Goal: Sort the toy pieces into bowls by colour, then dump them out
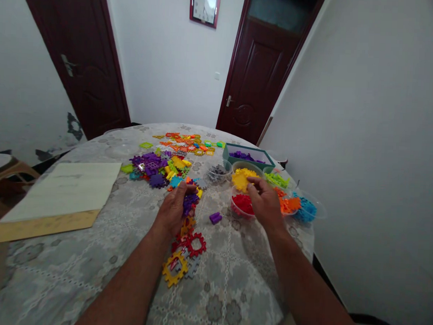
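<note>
Two dark red doors stand in a pale-walled room, a framed clock [205, 8] hanging between them, above a round table under a patterned grey tablecloth [212, 285]. The landmark is a clear tub [236, 212] of red pieces [242, 204].

Left of that tub, the left hand [172, 206] curls its fingers around purple plastic pieces [190, 203]. The right hand [265, 199] reaches over the tub's right edge, thumb and forefinger close together at the yellow pieces [241, 179] just behind it; whether this grip is closed on one cannot be told.

Between the left hand and the tub lies a purple connector [215, 218]. Left of the tub and nearer the viewer are a red gear ring [196, 244] and a yellow gear ring [175, 268], the yellow one overlapping grey pieces [192, 267]. To the tub's right sit orange pieces [289, 205], then blue pieces [306, 209]; behind it are grey pieces in another tub, lime-green pieces [277, 179] and a teal box [234, 160] of purple pieces. A mixed pile [152, 167] spreads behind and left of the tub, orange pieces beyond it. Far left of the tub lie paper sheets [70, 186].
</note>
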A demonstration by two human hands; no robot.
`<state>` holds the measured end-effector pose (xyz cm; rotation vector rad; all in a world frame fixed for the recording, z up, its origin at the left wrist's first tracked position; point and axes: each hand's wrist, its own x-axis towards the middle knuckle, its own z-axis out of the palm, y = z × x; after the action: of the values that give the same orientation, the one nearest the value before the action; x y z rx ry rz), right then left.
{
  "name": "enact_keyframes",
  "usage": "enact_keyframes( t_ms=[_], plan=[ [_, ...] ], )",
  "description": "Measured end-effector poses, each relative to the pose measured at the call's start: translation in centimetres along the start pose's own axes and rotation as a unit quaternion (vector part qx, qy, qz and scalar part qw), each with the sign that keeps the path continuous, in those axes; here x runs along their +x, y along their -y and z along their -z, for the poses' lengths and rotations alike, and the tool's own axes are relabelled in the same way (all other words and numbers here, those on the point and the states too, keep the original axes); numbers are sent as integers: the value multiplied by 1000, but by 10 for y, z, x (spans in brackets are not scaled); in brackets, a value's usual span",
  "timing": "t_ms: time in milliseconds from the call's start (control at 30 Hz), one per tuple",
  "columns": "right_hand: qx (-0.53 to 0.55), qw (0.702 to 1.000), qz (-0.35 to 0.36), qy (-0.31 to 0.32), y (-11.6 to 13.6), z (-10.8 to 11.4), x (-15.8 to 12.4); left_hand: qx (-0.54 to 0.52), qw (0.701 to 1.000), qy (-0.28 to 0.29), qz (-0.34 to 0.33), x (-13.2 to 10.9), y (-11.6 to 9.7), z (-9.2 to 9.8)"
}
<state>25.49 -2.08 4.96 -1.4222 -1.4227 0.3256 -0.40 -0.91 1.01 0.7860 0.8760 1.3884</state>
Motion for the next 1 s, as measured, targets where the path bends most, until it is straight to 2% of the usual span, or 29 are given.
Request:
enact_keyframes(
  t_ms=[100, 167, 267, 367, 433, 567, 667, 733, 833, 1000],
  plan=[
    [-106, 993, 48, -11, -19, 4, 34, -22, 1000, 4, 15, 1, 0, 2],
    [-157, 984, 81, -23, -32, 0, 40, -30, 999, 3, 26, 3, -1, 3],
    [-187, 974, 120, -42, -44, -7, 27, -29, 999, -1, 36, 4, -1, 3],
    [-189, 970, 152, -6, -43, -6, 7, -20, 999, -11, 33, 5, 0, 3],
    [-200, 968, 154, 9, -41, 3, 0, -14, 999, -19, 35, 6, 0, 3],
    [-270, 956, 111, -34, -43, 47, 4, -13, 998, -22, 51, 7, -2, 2],
    [-357, 931, 28, -66, -54, 86, 16, -11, 998, -29, 56, 6, -4, 0],
    [-409, 910, -30, -61, -62, 104, 25, -8, 998, -34, 60, 6, -5, -1],
    [-449, 890, -78, -25, -70, 112, 35, -4, 997, -36, 65, 6, -5, -1],
    [-479, 872, -103, 2, -76, 93, 48, 2, 998, -28, 61, 6, -3, 1]
  ],
)
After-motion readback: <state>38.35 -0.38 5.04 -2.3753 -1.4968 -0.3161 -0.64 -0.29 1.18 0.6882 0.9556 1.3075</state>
